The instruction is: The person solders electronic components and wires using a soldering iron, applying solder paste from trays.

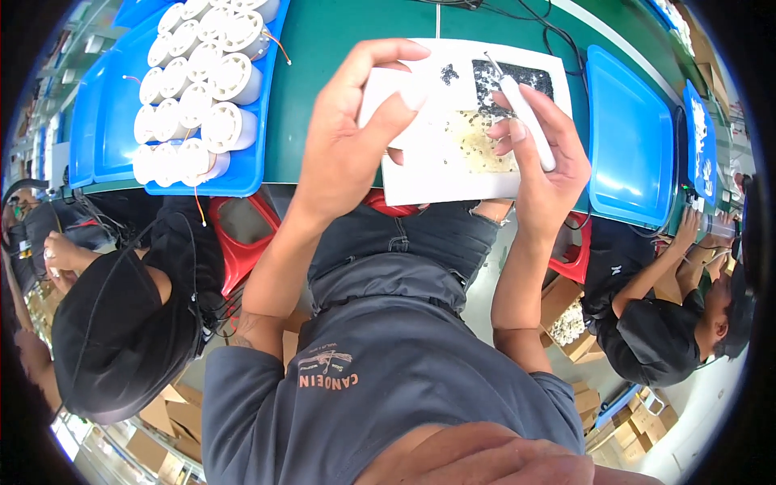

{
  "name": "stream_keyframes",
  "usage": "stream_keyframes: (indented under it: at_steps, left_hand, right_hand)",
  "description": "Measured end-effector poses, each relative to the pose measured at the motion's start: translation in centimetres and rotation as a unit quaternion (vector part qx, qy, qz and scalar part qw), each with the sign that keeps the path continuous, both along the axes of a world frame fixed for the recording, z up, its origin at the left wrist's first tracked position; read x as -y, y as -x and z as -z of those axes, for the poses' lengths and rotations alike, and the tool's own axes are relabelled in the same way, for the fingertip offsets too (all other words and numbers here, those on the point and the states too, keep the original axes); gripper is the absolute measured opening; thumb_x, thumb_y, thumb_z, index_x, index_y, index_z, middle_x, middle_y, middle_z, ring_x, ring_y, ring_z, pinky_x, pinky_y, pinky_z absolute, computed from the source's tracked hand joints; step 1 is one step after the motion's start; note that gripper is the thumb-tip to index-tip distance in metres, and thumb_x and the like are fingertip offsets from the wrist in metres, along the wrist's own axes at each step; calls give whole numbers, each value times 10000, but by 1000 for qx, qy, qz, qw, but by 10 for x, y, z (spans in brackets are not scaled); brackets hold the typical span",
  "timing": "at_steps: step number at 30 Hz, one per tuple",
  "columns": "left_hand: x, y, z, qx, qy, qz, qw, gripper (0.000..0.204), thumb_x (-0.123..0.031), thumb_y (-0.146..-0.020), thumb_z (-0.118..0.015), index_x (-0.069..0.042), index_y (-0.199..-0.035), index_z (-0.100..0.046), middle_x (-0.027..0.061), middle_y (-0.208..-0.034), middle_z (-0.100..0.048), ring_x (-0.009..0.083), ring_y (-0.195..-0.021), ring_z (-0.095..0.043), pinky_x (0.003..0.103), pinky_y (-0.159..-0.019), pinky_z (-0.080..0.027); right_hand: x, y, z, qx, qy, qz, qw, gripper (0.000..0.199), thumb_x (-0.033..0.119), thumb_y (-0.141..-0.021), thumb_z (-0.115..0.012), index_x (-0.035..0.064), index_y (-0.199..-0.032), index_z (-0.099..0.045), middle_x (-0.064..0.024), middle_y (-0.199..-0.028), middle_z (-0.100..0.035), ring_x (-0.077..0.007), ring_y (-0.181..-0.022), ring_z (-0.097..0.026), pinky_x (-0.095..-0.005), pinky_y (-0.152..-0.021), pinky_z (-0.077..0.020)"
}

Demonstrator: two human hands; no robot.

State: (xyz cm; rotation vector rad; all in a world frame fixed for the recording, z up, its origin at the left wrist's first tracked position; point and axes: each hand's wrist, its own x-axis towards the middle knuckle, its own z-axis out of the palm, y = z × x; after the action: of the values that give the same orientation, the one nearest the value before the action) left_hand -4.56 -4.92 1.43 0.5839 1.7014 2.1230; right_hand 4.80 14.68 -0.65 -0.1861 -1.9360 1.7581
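My left hand [343, 133] is closed round a white part [381, 90], mostly covered by the fingers and thumb. It looks like the white cylinders in the tray, though I cannot be sure. In my right hand [550, 174] is a slim white pen-shaped screwdriver [529, 121], its thin metal tip slanting up and left, apart from the white part. Beneath both hands lies a white board [428, 182] at the table's near edge. On it are a dark patch of tiny black pieces [533, 78] and a yellowish patch of small brassy pieces [473, 145].
Left of me, a blue tray [246, 174] holds rows of white cylinders [230, 78], some with thin wires. A blue tray [630, 137] sits right of the board on the green table [311, 40]. Black cables [558, 36] run behind. People in dark clothes sit on both sides.
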Motion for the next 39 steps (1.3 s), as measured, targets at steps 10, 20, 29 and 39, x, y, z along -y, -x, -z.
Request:
stream_keyframes:
  at_steps: [10,20,29,39]
  left_hand:
    - [-29,-13,-14,-17,-11,44,999,428,-165,-987,-619,-64,-1395,-535,10,-1078,-555,37,-828,-584,188,-544,-496]
    - [-31,-24,-12,-41,22,86,995,506,-216,-997,-580,-62,-1473,-497,24,-1062,-557,66,-852,-589,195,-560,-522]
    - [-34,-17,-11,-51,14,73,996,496,-206,-990,-563,-52,-1458,-505,39,-1055,-557,69,-833,-596,202,-553,-528]
    - [-25,-10,-7,-21,2,85,996,372,-244,-1030,-509,15,-1291,-556,86,-1023,-624,128,-829,-673,232,-584,-545]
  right_hand:
    - [5,-13,-2,-65,30,1,997,364,-43,-953,-625,-62,-1315,-588,-190,-1158,-719,-141,-897,-696,-243,-766,-551]
    - [10,-12,1,-84,45,1,995,369,-60,-959,-612,-59,-1326,-577,-187,-1182,-709,-159,-934,-707,-262,-796,-563]
    - [11,-14,2,-91,86,-15,992,346,-13,-987,-593,-68,-1328,-565,-211,-1143,-714,-181,-913,-714,-265,-774,-564]
    - [9,-15,6,-101,215,-71,969,330,80,-1030,-551,-82,-1318,-564,-108,-862,-666,-137,-721,-619,-251,-652,-506]
